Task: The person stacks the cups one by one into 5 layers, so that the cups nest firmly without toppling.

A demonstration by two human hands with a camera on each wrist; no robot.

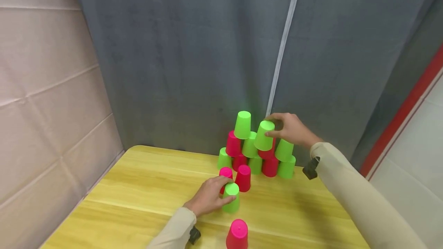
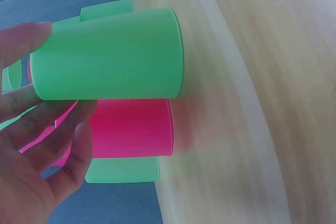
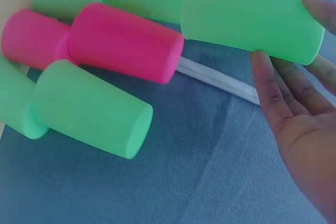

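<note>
Table [image 2: 252, 77] motion-blurred in left wrist view; front red cup [image 1: 237, 235] cut by bottom edge.

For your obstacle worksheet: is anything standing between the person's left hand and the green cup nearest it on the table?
Nothing visible: the left hand already grips the green cup, fingers and thumb directly on it.

No writing, label, brand, number or sign can be read on anything here.

Neon green cups [image 1: 242, 125] and hot pink cups [image 1: 237, 234] on a yellowish wood-grain bench [image 1: 145, 187], grey curtain [image 1: 194, 57] behind, beige sleeves [image 1: 360, 199].
</note>
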